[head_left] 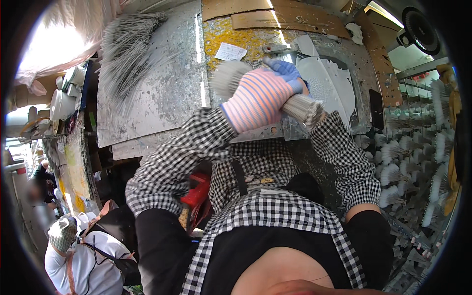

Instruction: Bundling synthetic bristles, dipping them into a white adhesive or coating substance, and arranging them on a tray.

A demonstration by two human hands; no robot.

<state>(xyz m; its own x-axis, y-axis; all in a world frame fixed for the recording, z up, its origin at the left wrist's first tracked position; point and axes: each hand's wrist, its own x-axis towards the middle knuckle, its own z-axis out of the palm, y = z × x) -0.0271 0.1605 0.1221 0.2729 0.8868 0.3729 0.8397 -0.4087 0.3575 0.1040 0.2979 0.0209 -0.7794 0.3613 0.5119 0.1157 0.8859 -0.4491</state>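
In front of me, over the table's near edge, I hold a bundle of thin pale-grey strands (227, 80). It slants from a splayed, brush-like end at far left to a blunt end at near right. My left hand (259, 101), in a pink glove with blue stripes, is closed around its middle. Beyond it, my right hand (289, 71) is mostly hidden by the left hand and the bundle. Blue-coated glove fingers show there, seemingly the right hand's, closed against the bundle. The right checked cuff sits by the blunt end.
Loose grey strands (130, 46) lie piled on the worn metal-topped table (162, 105) at left. A paper slip (230, 51) and a white-crusted plate (319, 78) are beyond my hands. Many bristly bundles (398, 162) stand at right, below a fan (420, 30). Another person (86, 260) is at lower left.
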